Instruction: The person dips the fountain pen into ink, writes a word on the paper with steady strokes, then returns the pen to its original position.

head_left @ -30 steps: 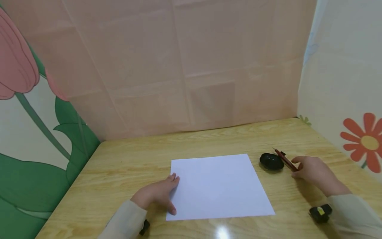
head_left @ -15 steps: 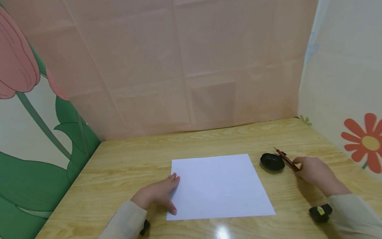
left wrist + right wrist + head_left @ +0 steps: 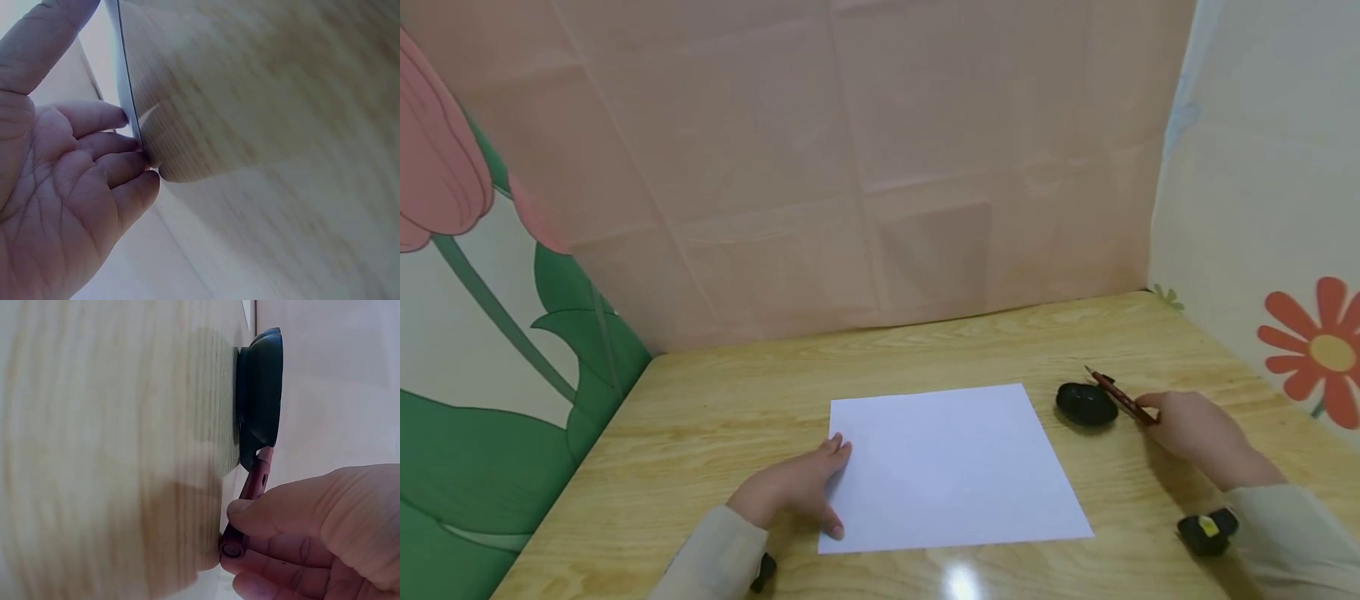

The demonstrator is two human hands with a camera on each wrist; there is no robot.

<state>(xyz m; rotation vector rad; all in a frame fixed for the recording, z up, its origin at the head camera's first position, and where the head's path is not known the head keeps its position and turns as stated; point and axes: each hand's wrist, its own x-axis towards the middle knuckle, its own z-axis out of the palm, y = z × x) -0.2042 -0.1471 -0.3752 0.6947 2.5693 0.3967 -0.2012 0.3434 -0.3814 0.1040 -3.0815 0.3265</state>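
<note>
Brush overlaps black dish | paper left | flowered wall right

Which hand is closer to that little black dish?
Right. The right hand is just right of the black dish, pinching a reddish-brown stick. The left hand is farther away, at the white paper's left edge.

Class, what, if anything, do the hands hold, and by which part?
Right hand: the reddish writing tool, pinched near its blunt end. Left hand touches the paper.
</note>
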